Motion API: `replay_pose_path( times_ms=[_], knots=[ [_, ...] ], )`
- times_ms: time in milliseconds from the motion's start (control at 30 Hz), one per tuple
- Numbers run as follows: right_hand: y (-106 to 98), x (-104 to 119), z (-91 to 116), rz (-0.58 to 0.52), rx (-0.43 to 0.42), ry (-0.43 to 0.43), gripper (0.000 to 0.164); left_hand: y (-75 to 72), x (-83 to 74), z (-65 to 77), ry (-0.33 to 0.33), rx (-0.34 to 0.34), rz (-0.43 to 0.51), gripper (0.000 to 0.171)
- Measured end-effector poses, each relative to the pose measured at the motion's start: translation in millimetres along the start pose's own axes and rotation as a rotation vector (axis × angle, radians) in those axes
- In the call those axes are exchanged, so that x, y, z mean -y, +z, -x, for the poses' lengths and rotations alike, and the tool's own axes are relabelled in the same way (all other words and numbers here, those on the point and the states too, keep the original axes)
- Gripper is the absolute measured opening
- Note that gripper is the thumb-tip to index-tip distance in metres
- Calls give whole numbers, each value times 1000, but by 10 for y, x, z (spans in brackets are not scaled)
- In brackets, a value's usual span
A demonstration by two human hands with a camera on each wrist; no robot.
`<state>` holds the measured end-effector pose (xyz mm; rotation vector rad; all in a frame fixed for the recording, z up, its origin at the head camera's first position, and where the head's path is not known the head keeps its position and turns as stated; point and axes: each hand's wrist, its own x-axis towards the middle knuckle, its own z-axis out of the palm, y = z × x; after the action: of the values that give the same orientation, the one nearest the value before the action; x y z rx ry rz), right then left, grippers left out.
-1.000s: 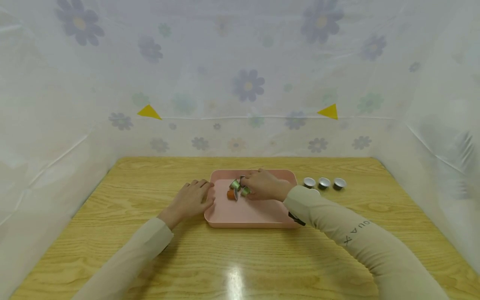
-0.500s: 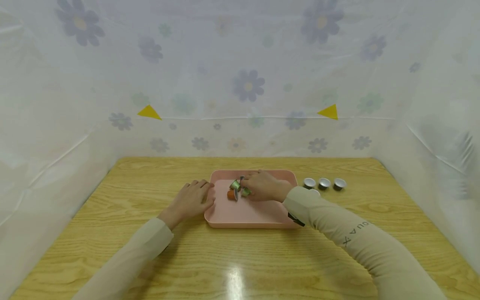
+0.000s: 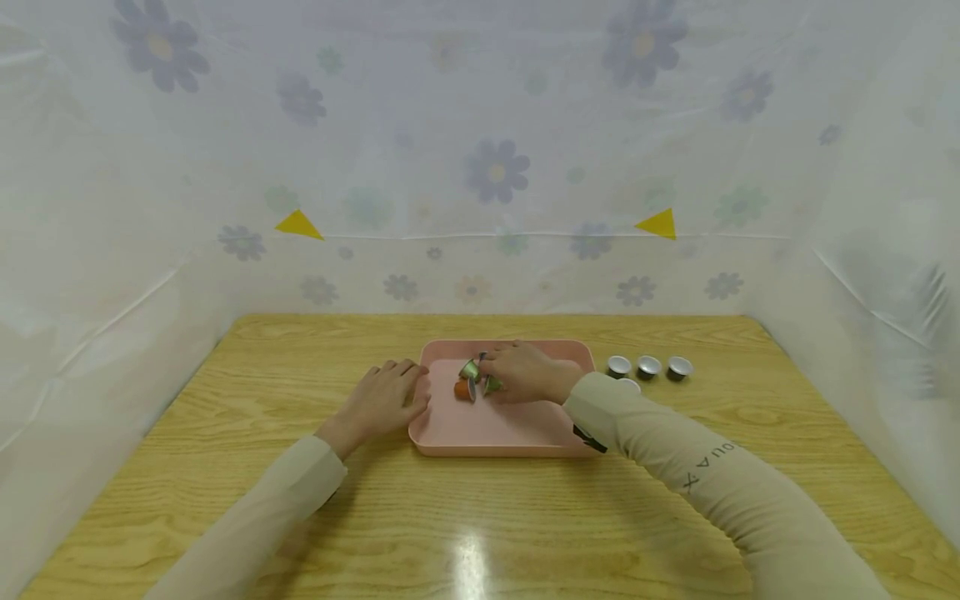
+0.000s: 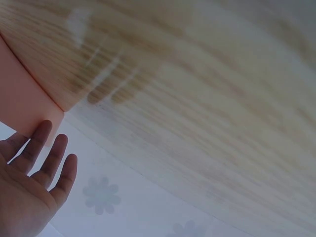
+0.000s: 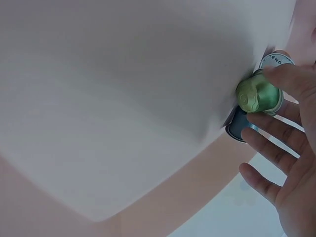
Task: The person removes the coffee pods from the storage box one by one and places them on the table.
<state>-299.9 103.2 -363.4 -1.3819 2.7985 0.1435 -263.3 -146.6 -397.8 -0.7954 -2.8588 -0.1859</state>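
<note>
My left hand rests with relaxed fingers against the left rim of a pink tray. Inside the tray, my right hand pinches a green coffee capsule between thumb and fingers. Touching or very near it are a dark blue capsule and an orange capsule with a printed lid. A second green capsule stands just left of the right hand. The right fingertips are partly hidden in the head view.
Several dark capsules with silvery lids stand right of the tray, among them one capsule close to its edge and another farthest right. One more is partly hidden by the right sleeve. A wooden table bears everything.
The right hand has shifted very slightly left, and the green capsule under its thumb has turned a little. The left hand and tray have stayed put.
</note>
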Motion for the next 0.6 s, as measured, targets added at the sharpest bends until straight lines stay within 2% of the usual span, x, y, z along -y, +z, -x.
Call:
replay_pose_path(
  times_ms=[367, 600],
  knots=[
    [17, 15, -40, 45, 11, 19, 25, -10, -18, 2, -8, 8, 5, 44],
    [3, 26, -36, 56, 1, 3, 23, -19, -24, 6, -5, 11, -1, 45]
  ],
)
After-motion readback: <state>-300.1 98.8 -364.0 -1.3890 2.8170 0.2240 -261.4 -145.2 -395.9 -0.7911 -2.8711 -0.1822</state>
